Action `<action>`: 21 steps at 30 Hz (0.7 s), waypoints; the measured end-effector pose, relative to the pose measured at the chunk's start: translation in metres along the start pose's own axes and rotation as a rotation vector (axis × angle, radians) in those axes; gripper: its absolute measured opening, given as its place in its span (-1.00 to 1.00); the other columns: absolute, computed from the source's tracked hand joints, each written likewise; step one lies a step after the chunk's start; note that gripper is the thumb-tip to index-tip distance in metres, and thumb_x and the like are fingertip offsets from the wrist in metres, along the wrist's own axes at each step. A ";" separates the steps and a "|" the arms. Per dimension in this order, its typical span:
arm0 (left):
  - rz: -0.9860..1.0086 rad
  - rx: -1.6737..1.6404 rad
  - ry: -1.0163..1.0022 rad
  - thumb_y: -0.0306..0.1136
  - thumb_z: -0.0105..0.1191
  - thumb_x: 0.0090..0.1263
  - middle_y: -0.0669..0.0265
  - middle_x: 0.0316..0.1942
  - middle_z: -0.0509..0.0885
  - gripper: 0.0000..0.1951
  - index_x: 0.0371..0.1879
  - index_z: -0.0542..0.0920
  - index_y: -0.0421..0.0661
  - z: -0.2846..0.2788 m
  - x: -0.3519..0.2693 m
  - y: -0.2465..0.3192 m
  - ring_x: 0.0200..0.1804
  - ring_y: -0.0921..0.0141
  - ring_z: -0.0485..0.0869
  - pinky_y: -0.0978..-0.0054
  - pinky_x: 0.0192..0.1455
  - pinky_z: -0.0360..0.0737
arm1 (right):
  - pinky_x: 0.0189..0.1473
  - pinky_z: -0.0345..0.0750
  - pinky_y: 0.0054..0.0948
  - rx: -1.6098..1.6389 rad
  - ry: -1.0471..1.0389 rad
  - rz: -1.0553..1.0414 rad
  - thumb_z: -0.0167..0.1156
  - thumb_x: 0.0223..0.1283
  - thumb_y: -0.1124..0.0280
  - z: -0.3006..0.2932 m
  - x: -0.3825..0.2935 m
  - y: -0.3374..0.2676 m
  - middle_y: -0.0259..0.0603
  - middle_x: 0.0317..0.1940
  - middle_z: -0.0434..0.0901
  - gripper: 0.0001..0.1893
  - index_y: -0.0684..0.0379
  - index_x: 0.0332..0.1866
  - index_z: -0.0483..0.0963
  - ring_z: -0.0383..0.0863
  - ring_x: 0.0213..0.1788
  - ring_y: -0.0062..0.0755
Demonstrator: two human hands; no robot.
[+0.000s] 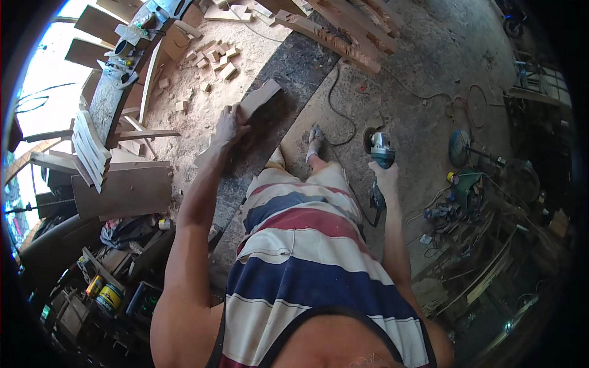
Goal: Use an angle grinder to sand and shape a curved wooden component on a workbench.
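My left hand grips the near end of a thick wooden block with a shaped outline, over a dark, dusty bench top. Out to the right, my right hand is closed around the body of an angle grinder. A round brown disc sits at the grinder's head, pointing away from me. The disc and the block are well apart. Whether the disc is turning cannot be told.
Small wood offcuts lie on the dusty floor beyond the bench. Carved wooden beams rest at its far end. A black power cord curls across the floor near my feet. To the right stands a pedestal fan; paint cans sit lower left.
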State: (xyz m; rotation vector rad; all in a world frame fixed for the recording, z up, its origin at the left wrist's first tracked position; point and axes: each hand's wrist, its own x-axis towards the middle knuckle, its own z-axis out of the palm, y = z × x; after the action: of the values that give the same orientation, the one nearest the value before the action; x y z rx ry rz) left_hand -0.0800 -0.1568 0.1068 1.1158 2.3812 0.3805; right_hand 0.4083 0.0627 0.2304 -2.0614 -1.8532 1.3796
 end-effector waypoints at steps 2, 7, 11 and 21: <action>-0.022 0.077 -0.006 -0.15 0.52 0.24 0.01 0.21 0.62 -0.35 0.28 0.55 -0.08 0.014 0.014 -0.001 0.29 -0.04 0.62 -0.09 0.33 0.61 | -0.13 0.61 -0.33 0.008 0.029 -0.010 0.58 0.12 0.17 0.006 -0.009 0.012 -0.29 -0.29 0.76 -0.58 0.25 -0.03 0.74 0.71 -0.27 -0.46; 0.338 0.134 0.000 -0.41 0.33 0.22 0.19 0.21 0.64 -0.33 0.43 0.56 0.03 -0.005 0.021 0.025 0.32 0.07 0.59 0.05 0.29 0.52 | -0.18 0.64 -0.22 0.085 0.075 -0.060 0.56 0.08 0.08 0.009 -0.034 0.032 -0.13 -0.38 0.74 -0.53 0.31 -0.11 0.73 0.78 -0.31 -0.25; 0.725 0.162 -0.026 -0.64 0.29 0.14 0.18 0.32 0.65 -0.23 0.45 0.56 0.08 -0.004 0.041 0.053 0.48 0.08 0.54 0.00 0.60 0.43 | -0.24 0.62 -0.26 -0.016 -0.062 0.092 0.57 0.09 0.06 0.009 -0.021 0.034 -0.20 -0.39 0.73 -0.56 0.28 -0.19 0.73 0.75 -0.36 -0.33; 0.743 0.472 0.043 -0.68 0.18 0.28 -0.03 0.75 0.24 -0.22 0.57 0.53 0.10 0.035 0.058 0.111 0.78 -0.08 0.18 -0.07 0.80 0.24 | -0.41 0.67 -0.44 0.443 -0.664 0.334 0.52 0.22 0.09 0.061 0.043 0.061 -0.27 -0.45 0.73 -0.65 0.20 -0.20 0.70 0.73 -0.52 -0.46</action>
State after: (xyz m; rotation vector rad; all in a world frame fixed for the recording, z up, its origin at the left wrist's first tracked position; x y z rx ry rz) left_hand -0.0225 -0.0403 0.1077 2.2259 2.0547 0.0666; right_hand 0.4128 0.0502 0.1348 -1.8582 -1.1677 2.5239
